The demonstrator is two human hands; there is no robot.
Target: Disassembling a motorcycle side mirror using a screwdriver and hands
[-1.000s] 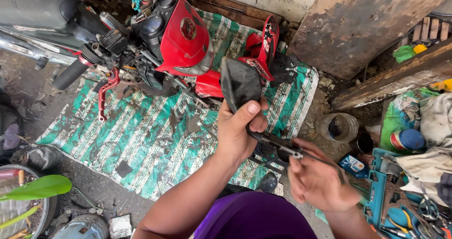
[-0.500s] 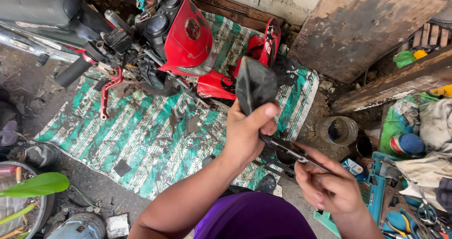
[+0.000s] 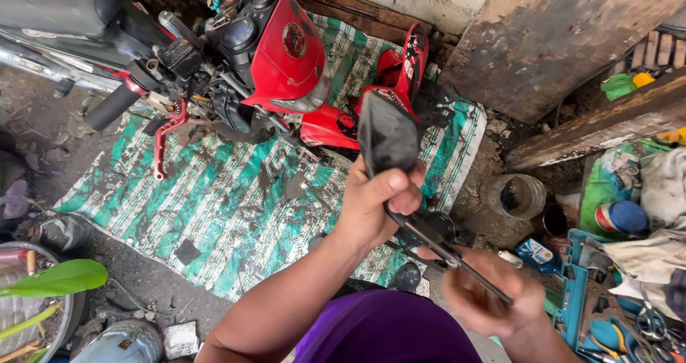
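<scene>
Over the striped mat, head view: a person works looking down at both hands, with a purple garment (image 3: 389,331) at the bottom edge.
Left hand: the left hand (image 3: 377,204) is clamped around the base of a black mirror (image 3: 387,136), thumb on top, holding its housing upright.
Right hand: the right hand (image 3: 493,300) is closed around the lower end of the mirror's thin metal stem (image 3: 446,252); it is blurred, so the exact finger grip cannot be told.
Hands together: they sit near each other, joined only by the stem running diagonally between them.
Where the mirror is: off the machine, held in the air above the green-and-white striped mat (image 3: 214,213), well apart from the handlebar.
Motorcycle: a red motorcycle (image 3: 289,56) lies on the mat, its red headlight cowl up and a red brake lever (image 3: 166,138) showing.
Around: a teal tool case (image 3: 582,302) with pliers and bits at right, a clear plastic jar (image 3: 516,195) on the dirt, a green leaf (image 3: 61,277) at left.
Progress, as a judgement: the mirror looks detached and in hand; whether it is being adjusted, loosened or readied for fitting cannot be told, and nothing shows it mounted yet.
</scene>
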